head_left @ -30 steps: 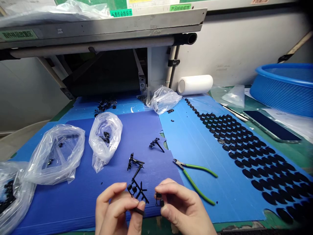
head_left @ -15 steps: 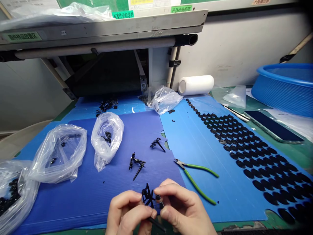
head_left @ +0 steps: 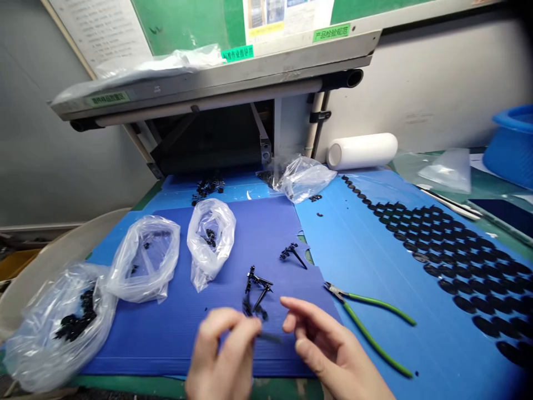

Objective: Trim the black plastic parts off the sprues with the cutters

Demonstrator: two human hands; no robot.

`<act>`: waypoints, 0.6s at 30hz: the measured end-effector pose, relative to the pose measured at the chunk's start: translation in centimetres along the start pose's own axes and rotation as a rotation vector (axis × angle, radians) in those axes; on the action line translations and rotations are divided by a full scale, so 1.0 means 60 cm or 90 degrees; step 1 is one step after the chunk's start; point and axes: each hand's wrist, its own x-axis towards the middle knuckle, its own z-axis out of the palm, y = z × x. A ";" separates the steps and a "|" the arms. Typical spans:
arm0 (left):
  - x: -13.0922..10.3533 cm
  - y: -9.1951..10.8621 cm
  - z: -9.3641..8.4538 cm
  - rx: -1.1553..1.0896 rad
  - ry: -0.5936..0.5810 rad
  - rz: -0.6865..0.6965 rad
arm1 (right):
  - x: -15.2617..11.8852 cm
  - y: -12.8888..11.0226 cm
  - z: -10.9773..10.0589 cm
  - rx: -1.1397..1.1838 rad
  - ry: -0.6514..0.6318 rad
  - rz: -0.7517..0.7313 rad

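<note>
Hands [head_left: 266,355] around thin black plastic sprue [head_left: 266,336].

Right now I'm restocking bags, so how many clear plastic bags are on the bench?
5. Far-left bag, second bag, third bag, one by the conveyor, a flat one at right. More plastic lies on the shelf above.

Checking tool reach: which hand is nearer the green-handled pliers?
Right. The right hand sits just left of the green-handled pliers; the left hand is farther left, beyond it.
</note>
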 end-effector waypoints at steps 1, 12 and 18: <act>0.018 -0.026 -0.005 0.045 -0.005 0.024 | 0.003 0.002 -0.004 -0.016 0.001 0.006; 0.144 -0.233 0.010 0.177 -0.220 0.022 | 0.025 -0.021 -0.031 -0.486 0.030 -0.120; 0.143 -0.337 -0.117 0.280 -0.142 -0.033 | 0.052 -0.028 -0.022 -0.612 0.011 -0.165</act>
